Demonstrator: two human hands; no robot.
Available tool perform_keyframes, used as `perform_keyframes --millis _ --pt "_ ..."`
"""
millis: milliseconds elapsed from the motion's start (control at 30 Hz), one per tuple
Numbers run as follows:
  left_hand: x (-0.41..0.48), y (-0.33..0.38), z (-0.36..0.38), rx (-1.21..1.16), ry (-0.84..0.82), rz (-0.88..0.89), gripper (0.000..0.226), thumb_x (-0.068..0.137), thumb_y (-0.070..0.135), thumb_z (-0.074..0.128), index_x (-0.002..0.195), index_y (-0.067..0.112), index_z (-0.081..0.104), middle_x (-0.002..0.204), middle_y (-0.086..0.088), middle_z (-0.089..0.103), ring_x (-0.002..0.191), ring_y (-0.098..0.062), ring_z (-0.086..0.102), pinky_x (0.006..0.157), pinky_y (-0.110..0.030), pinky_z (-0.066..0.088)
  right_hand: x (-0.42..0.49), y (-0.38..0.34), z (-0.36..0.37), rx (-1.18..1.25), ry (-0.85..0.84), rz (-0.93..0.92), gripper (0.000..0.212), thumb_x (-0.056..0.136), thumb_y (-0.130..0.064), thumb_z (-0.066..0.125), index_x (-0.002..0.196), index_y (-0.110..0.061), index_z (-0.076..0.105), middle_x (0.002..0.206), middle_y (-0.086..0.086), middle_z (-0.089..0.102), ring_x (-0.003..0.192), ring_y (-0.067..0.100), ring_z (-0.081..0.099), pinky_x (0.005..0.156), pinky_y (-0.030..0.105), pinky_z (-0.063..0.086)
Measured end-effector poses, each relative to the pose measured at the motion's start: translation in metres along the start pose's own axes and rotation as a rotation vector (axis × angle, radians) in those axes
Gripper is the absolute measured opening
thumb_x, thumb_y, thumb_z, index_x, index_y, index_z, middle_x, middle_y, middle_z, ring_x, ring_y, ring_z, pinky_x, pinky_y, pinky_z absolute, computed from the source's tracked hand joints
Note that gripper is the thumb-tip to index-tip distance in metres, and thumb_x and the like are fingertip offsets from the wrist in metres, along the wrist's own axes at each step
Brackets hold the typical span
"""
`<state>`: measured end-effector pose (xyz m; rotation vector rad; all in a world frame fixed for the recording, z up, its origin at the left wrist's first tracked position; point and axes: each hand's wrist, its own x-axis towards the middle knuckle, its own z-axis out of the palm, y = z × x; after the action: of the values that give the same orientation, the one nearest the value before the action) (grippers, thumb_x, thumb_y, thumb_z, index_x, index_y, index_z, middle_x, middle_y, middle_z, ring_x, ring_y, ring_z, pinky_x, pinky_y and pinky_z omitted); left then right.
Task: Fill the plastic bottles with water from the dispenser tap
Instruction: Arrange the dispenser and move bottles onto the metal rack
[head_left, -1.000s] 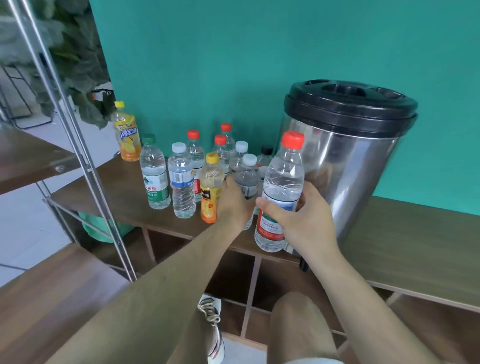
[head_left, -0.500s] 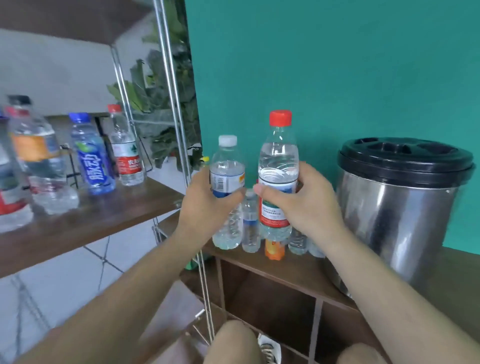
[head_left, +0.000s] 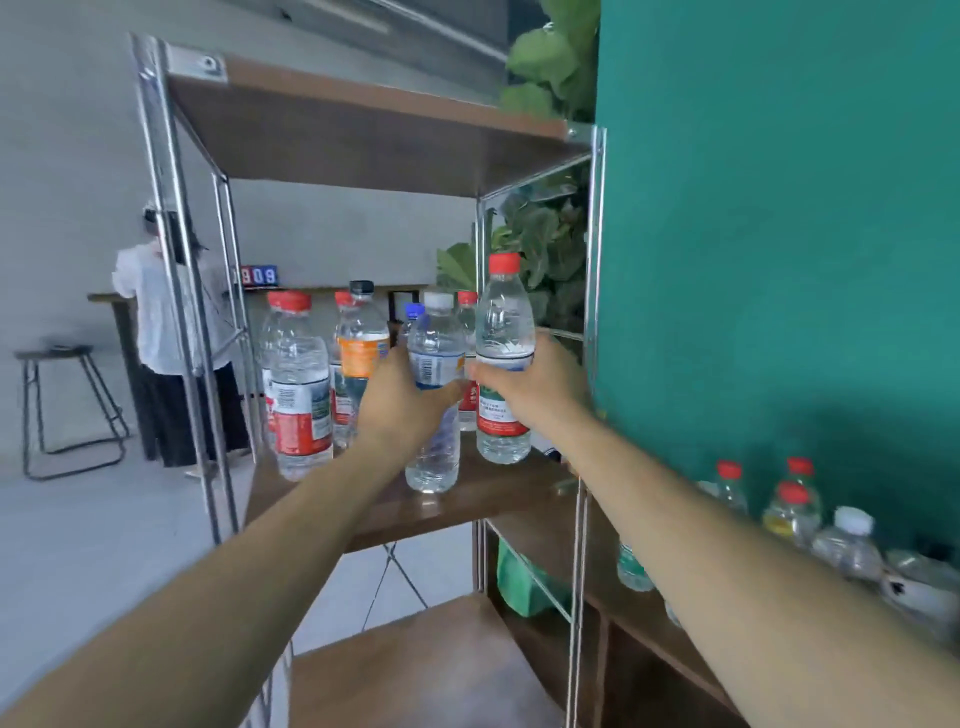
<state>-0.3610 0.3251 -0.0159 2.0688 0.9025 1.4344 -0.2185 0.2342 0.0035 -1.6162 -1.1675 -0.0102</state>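
Note:
My left hand (head_left: 400, 400) grips a clear white-capped bottle (head_left: 435, 364) with a blue label, held upright over the middle shelf (head_left: 498, 493) of a metal rack. My right hand (head_left: 535, 387) grips a taller clear bottle with a red cap (head_left: 505, 322) and a red and green label, just right of the first and over the same shelf. Both bottles hold water. Several other capped bottles stand on that shelf behind and to the left, among them a red-labelled one (head_left: 298, 384) and an orange-labelled one (head_left: 362, 348). The dispenser is out of view.
Chrome rack posts (head_left: 592, 312) stand beside my right hand. A teal wall (head_left: 779, 260) fills the right. Several more bottles (head_left: 792, 506) stand on the low wooden unit at lower right. A person (head_left: 156, 332) stands by a stool (head_left: 62, 405) far left.
My view has swung left from the dispenser to the rack. Both hands have carried their bottles leftward over the rack's middle shelf, among the bottles standing there.

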Motion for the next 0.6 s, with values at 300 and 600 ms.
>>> perform_keyframes --millis 300,600 --pt "0.039 -0.039 0.033 0.017 0.029 -0.117 0.071 0.089 0.030 0.084 0.142 0.013 0.040 0.132 -0.009 0.063 0.111 -0.030 0.067 0.091 -0.046 0.057 0.061 0.060 0.062 -0.027 -0.015 0.132 0.063 0.079 -0.069 0.081 0.118 -0.024 0.062 0.109 -0.005 0.073 0.099 0.023 0.072 0.081 0.040 0.060" --pt "0.039 -0.060 0.062 0.200 0.025 -0.076 0.099 0.094 0.015 0.076 0.165 0.016 0.008 0.166 -0.010 0.029 0.147 -0.032 0.040 0.115 -0.049 0.040 0.056 0.103 0.090 0.004 -0.049 0.052 0.077 0.072 -0.048 0.095 0.136 -0.025 0.057 0.122 0.002 0.054 0.111 0.018 0.059 0.095 0.035 0.052"
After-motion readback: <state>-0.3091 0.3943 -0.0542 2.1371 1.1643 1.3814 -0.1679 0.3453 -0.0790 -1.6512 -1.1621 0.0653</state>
